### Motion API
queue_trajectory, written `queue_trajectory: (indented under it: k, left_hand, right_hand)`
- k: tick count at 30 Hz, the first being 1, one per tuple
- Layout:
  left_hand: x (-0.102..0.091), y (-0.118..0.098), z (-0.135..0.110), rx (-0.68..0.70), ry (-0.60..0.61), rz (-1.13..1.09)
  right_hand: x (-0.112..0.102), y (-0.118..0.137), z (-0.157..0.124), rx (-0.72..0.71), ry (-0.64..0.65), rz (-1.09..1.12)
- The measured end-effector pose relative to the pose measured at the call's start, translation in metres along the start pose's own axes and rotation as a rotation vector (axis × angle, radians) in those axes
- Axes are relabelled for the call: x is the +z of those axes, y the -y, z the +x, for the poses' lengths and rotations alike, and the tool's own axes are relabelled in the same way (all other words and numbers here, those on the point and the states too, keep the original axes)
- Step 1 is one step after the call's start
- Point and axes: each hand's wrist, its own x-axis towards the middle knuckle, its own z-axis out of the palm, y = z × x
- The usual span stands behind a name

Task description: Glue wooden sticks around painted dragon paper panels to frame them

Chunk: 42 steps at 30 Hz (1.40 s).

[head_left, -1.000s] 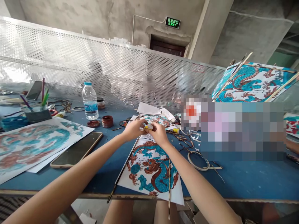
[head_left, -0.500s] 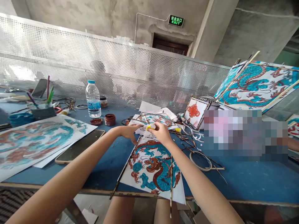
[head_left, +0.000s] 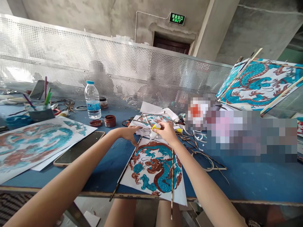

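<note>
A small white-and-yellow squeeze bottle (head_left: 156, 127) is in my right hand (head_left: 168, 132), pinched and tilted above the far edge of the dragon painting (head_left: 148, 184). My left hand (head_left: 128, 133) is open, thumb and fingers apart, by the far end of the dark thin stick (head_left: 121, 178) along the painting's left edge. Whether its fingertips touch the stick I cannot tell. A second, mottled stick (head_left: 172, 186) lies over the painting's right part and sticks out past the table edge. The blue and red-brown dragon sheet lies near the table's front.
On the left are another painted sheet (head_left: 47, 138), a phone (head_left: 80, 148), a water bottle (head_left: 92, 102) and a red-brown paint jar (head_left: 110, 120). Rolls of tape (head_left: 202, 161) and loose sticks lie right of my hands. A framed dragon lantern (head_left: 258, 85) stands at the back right.
My right hand has moved slightly right, and the bottle in it shows more of its body. My left hand keeps nearly the same place and spread.
</note>
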Motion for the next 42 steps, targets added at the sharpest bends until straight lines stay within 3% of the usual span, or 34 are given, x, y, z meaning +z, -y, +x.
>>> queue_trajectory:
  k: [18, 21, 24, 29, 33, 42]
  left_hand:
    - [-0.001, -0.003, -0.003, -0.011, 0.058, 0.059]
    - [-0.003, 0.001, -0.004, 0.072, 0.025, -0.085]
    - [-0.013, 0.0, -0.011, 0.275, -0.041, -0.413]
    - [-0.028, -0.023, -0.031, 0.565, -0.144, -0.91]
    - [-0.025, -0.044, -0.039, 0.618, -0.22, -1.015]
    - [-0.009, -0.052, -0.032, 0.709, -0.095, -1.126]
  right_hand:
    - [-0.036, 0.005, -0.003, 0.144, 0.033, -0.41]
    - [-0.04, 0.006, -0.004, 0.158, 0.024, -0.463]
    - [-0.044, 0.007, -0.004, 0.148, -0.057, -0.491]
    - [-0.045, 0.011, -0.004, 0.112, -0.207, -0.539]
    - [-0.044, 0.012, -0.006, 0.108, -0.219, -0.54]
    - [-0.041, 0.007, -0.005, 0.133, -0.2, -0.542]
